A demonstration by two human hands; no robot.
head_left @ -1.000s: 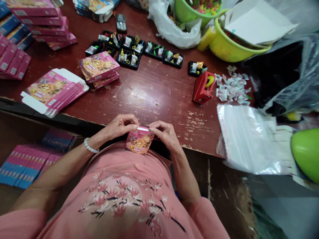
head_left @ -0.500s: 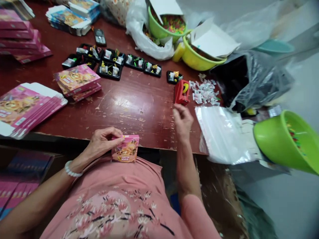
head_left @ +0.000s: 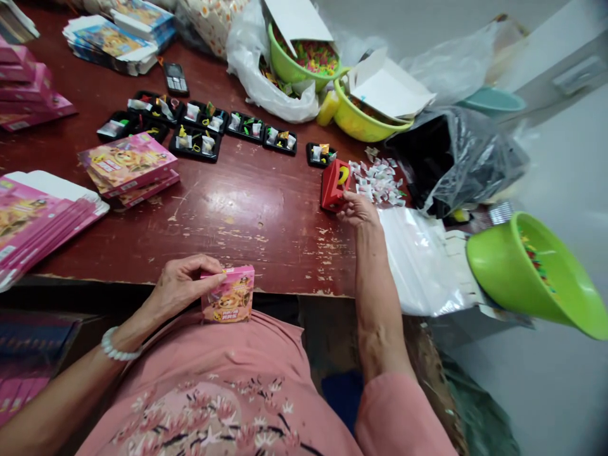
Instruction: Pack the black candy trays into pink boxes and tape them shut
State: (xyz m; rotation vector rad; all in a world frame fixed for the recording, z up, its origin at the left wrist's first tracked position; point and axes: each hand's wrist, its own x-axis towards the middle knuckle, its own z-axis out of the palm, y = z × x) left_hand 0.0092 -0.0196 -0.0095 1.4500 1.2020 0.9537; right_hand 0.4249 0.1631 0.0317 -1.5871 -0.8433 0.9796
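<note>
The left grip [head_left: 186, 283] is closed on the upper left corner of a small pink box [head_left: 232, 299], thumb across its printed front and the other fingers curled behind. The box is held upright at the near edge of the desk [head_left: 256, 215], against the pink shirt [head_left: 228, 380]. The right grip [head_left: 360, 210] reaches across the desk, its fingers drawn in and the thumb and fingertips at the near end of a red tape dispenser [head_left: 331, 188]; whether they pinch a piece of tape, I cannot tell.

Just right of the dispenser lies a spread of small white packets [head_left: 380, 182], and a black tray [head_left: 317, 155] is just behind it. Clear plastic bags [head_left: 418, 263] lie right of the right forearm, beside a tilted green bucket [head_left: 494, 266]. Farther left, more filled black trays [head_left: 194, 152] sit grouped behind two stacked pink boxes [head_left: 130, 166], and a phone [head_left: 175, 79] lies beyond them.
</note>
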